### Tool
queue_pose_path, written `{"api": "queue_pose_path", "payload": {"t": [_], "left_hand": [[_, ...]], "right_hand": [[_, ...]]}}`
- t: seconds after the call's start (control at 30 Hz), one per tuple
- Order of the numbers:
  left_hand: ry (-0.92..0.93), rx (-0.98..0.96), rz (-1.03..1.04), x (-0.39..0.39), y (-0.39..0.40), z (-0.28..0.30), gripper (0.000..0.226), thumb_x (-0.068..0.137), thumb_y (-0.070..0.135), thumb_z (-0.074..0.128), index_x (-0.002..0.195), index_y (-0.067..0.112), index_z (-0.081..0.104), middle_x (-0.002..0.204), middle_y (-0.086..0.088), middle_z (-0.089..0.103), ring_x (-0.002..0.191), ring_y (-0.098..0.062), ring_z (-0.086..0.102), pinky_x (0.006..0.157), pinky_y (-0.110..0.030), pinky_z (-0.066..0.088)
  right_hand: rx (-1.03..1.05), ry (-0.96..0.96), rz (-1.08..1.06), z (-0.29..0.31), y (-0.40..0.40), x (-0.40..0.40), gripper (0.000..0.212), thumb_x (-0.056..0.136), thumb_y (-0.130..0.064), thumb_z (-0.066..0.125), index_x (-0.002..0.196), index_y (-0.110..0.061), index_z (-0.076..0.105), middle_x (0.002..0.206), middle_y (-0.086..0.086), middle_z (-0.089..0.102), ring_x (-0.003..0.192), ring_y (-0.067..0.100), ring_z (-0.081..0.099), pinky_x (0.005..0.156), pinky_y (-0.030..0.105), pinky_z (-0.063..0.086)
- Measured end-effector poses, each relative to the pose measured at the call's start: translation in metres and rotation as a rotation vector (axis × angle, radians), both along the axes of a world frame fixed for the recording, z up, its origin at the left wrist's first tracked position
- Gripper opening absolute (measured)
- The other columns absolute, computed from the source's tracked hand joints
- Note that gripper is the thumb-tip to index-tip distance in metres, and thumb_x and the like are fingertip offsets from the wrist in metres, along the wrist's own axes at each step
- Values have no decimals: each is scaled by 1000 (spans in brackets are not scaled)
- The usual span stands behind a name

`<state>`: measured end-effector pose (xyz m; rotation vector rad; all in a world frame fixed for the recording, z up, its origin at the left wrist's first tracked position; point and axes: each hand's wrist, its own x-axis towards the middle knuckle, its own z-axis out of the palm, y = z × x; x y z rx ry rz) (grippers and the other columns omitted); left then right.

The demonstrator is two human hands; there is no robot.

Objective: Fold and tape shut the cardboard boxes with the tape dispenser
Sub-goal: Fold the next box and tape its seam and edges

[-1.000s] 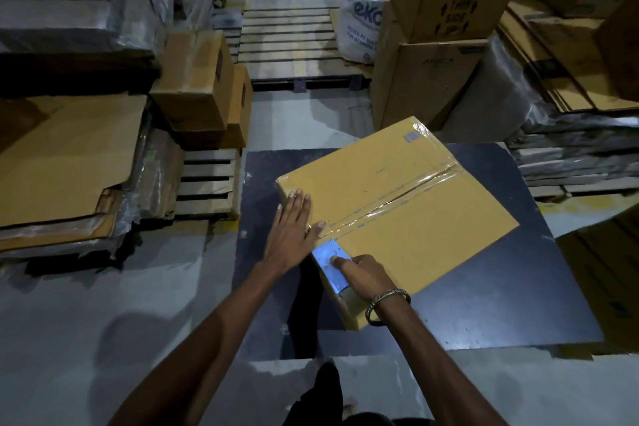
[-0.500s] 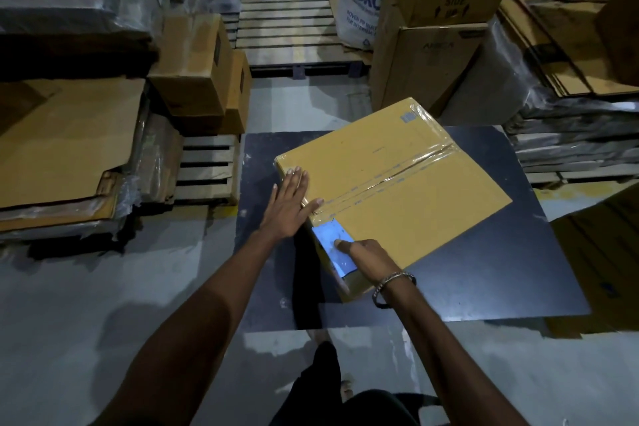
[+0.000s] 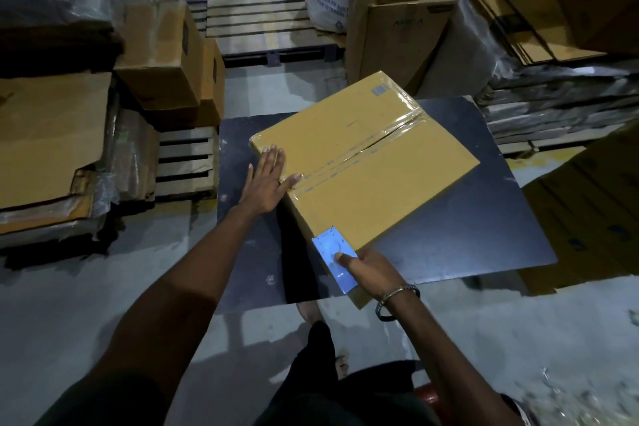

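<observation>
My left hand (image 3: 264, 183) lies flat on the stiff, light-looking box (image 3: 363, 162) at its near edge; my right hand (image 3: 370, 270) grips the tape dispenser (image 3: 333, 258) at its near corner.

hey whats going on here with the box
A person is taping a cardboard box shut on a dark table. Clear tape already runs along the centre seam of its closed top flaps. The left hand lies flat at the near-left edge, thumb pressing the tape end. The right hand grips the blue tape dispenser at the box's near corner. Other boxes, flattened cardboard and pallets stand around.
</observation>
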<state>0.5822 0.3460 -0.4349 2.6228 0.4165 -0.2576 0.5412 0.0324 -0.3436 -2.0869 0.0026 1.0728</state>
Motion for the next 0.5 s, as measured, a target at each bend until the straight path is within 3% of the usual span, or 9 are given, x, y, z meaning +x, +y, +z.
{"api": "queue_pose_path", "payload": {"t": [0.1, 0.2, 0.3, 0.5], "left_hand": [[40, 148, -6, 2, -7, 11, 87, 103, 71, 13, 168, 16, -7, 175, -4, -18, 161, -20, -16, 129, -52, -9], [49, 257, -142, -3, -49, 17, 78, 110, 58, 13, 167, 6, -2, 175, -14, -8, 163, -26, -7, 131, -52, -1], [24, 223, -226, -17, -92, 8, 88, 104, 68, 9, 166, 8, -7, 174, -9, -15, 162, -21, -14, 130, -48, -7], [27, 198, -247, -17, -88, 6, 95, 99, 74, 7, 167, 10, -8, 175, -8, -14, 162, -19, -14, 130, -45, -10]], "right_hand": [[-45, -52, 4, -1, 2, -3, 36, 92, -44, 65, 69, -17, 57, 67, -1, 61, 66, 20, 59, 62, 32, 39], [-68, -70, -2, -4, 3, -6, 34, 91, -41, 63, 69, -17, 55, 66, -2, 58, 63, 19, 56, 60, 32, 38], [-78, -79, 11, -1, 4, -8, 31, 92, -41, 62, 75, -15, 59, 70, 0, 61, 67, 22, 60, 63, 34, 40], [-69, -79, 16, 0, 1, -12, 36, 94, -48, 62, 80, -15, 65, 77, 0, 66, 72, 20, 64, 62, 32, 42]]}}
